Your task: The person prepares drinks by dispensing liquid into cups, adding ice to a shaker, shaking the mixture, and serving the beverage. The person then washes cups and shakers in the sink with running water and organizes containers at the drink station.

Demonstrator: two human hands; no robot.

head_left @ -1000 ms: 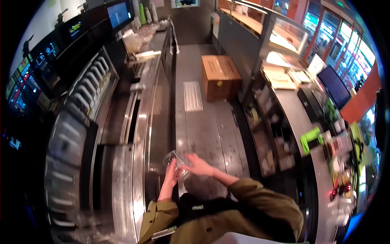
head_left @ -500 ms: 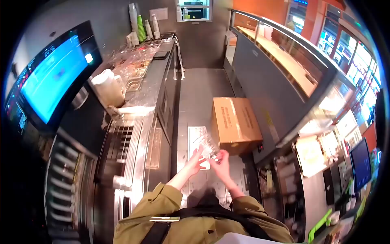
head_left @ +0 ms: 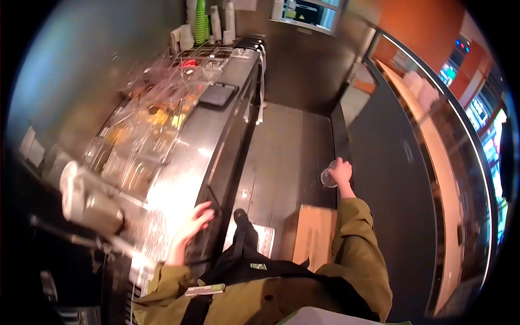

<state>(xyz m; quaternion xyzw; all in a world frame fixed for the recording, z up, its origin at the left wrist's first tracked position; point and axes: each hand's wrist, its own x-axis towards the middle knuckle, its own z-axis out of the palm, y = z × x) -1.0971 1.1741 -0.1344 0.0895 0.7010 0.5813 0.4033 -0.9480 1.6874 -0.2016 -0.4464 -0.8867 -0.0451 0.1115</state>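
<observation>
My right hand [head_left: 342,171] is closed around a clear plastic cup [head_left: 327,176], stretched out over the floor beside the dark panel on the right. The cup's round end faces me; whether it is one cup or a nested few I cannot tell. My left hand [head_left: 195,223] is held near the front edge of the steel counter [head_left: 187,154], fingers loosely bent and apart, with nothing in it.
Lidded clear food containers [head_left: 138,157] line the counter, with a black tablet-like slab [head_left: 218,93] farther along. White jugs [head_left: 89,200] stand at left, stacked green cups [head_left: 201,24] at the back. A cardboard box [head_left: 314,230] sits on the floor.
My hands have parted: the right has carried the clear cup forward and right, the left has let go and moved to the counter. My view has advanced along the aisle and tilted.
</observation>
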